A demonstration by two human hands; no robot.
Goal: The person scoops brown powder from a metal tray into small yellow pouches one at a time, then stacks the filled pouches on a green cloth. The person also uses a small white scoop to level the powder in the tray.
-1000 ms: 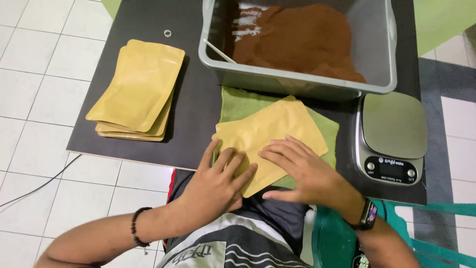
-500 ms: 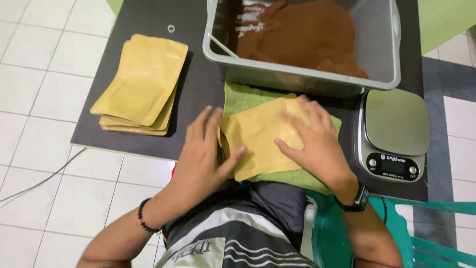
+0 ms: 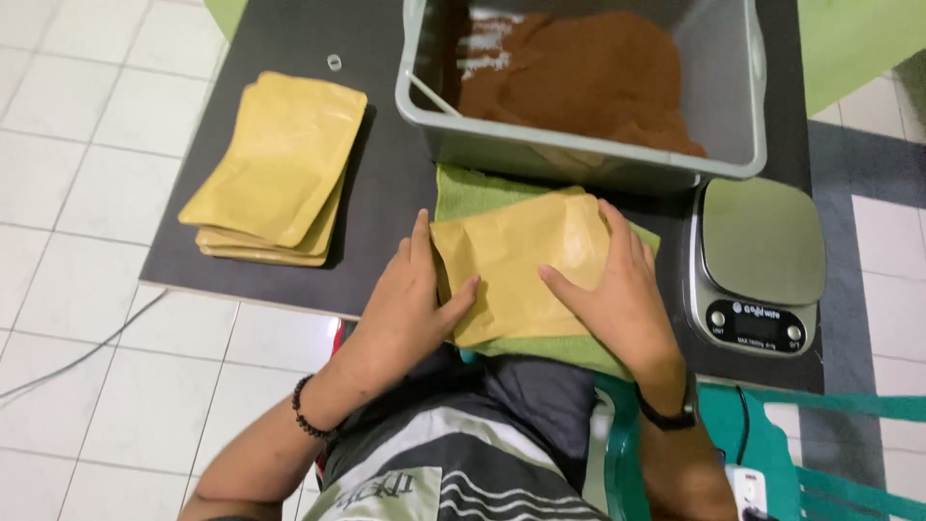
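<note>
Now both hands lie flat on the yellow pouch [image 3: 516, 270], whereas a second ago they rested at its near edge by the person's body and half a second ago were only spreading onto it; they have slid farther across the pouch, the left hand [image 3: 410, 304] along its left side with the thumb over the edge, the right hand [image 3: 612, 285] over its right half, so the work in hand looks like pressing and smoothing the pouch flat. Neither grip is closed around anything: the fingers are stretched out and the palms press down. The pouch lies on one green cloth [image 3: 473, 188], spread at the near edge of the dark worktop [image 3: 386, 183], just in front of the grey tub [image 3: 579, 159]. Counted: one pouch under the hands, one tub holding brown powder [image 3: 579, 72], one digital scale [image 3: 757, 265] with a bare platter to the right, and one stack of yellow pouches [image 3: 275, 169] to the left, at least three deep though the exact number cannot be told. One small clear ring [image 3: 335, 63] lies at the far left.
</note>
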